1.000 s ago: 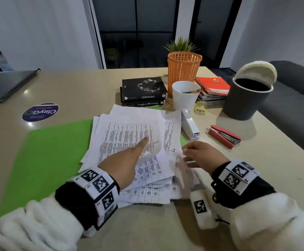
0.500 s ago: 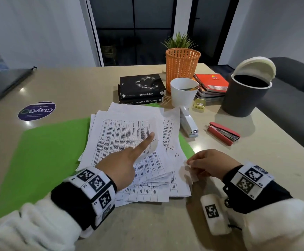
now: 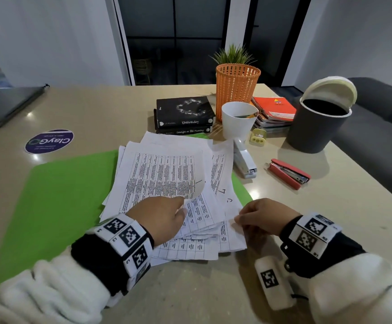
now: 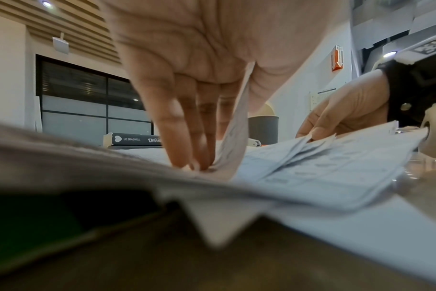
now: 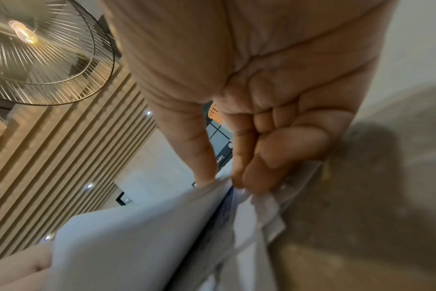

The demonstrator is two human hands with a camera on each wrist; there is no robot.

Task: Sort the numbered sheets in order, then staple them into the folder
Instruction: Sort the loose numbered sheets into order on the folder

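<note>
A loose pile of printed sheets (image 3: 162, 174) with handwritten numbers lies on the open green folder (image 3: 68, 195). My left hand (image 3: 167, 216) rests on the pile's near part. In the left wrist view its fingers (image 4: 187, 137) press down on the paper while the top sheet's lifted edge (image 4: 234, 133) stands between them and the thumb. My right hand (image 3: 260, 217) pinches the right edges of the sheets (image 5: 137, 246) between thumb and fingers (image 5: 251, 177). A white stapler (image 3: 245, 161) and a red stapler (image 3: 288, 174) lie right of the pile.
Behind the pile stand two black books (image 3: 184, 113), a white cup (image 3: 238, 118), an orange basket (image 3: 237, 87), spiral notebooks (image 3: 274, 108) and a dark bin (image 3: 316, 127). A closed laptop (image 3: 5, 106) and a round sticker (image 3: 49, 141) are at the far left.
My left index finger, stretched out under the top sheet's curled corner, has drawn back toward me. My right hand slid nearer along the pile's right edge and now pinches it.
</note>
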